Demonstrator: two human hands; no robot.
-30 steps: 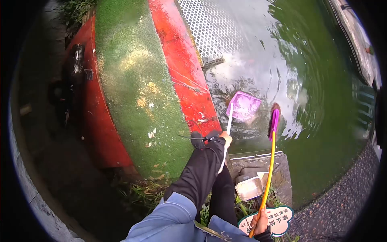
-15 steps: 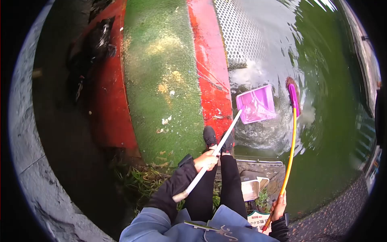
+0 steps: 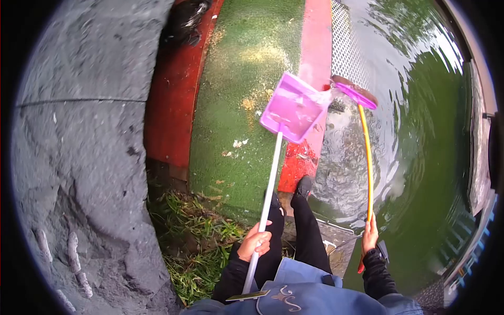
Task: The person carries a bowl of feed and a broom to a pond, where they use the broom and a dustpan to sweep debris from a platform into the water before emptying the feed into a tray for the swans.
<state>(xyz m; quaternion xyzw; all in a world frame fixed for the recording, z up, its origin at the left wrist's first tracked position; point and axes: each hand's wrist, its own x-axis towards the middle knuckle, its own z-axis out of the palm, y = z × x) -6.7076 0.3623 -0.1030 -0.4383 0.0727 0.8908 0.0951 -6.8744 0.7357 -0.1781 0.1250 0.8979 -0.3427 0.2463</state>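
My left hand [image 3: 254, 244] is closed around the white handle of a purple long-handled dustpan [image 3: 295, 109]. The pan is raised above the green turf and red edging, with wet, shiny patches inside. My right hand [image 3: 370, 234] grips the yellow-orange pole of a broom [image 3: 368, 157]. Its purple head with brown bristles is held over the edge of the water, close to the pan's right side. A whitish, watery blur shows between pan and broom head.
Green turf [image 3: 236, 105] with yellowish crumbs runs between red strips. Greenish water [image 3: 425, 142] lies at right, beside a white lattice [image 3: 347, 47]. A grey rock wall [image 3: 84, 157] rises at left. Grass [image 3: 205, 236] and a dark bag-like bundle [image 3: 186, 21] are nearby.
The dustpan has come up out of the water and swung left over the turf. The broom has lifted from the water and its head has turned toward the pan. My view has shifted left.
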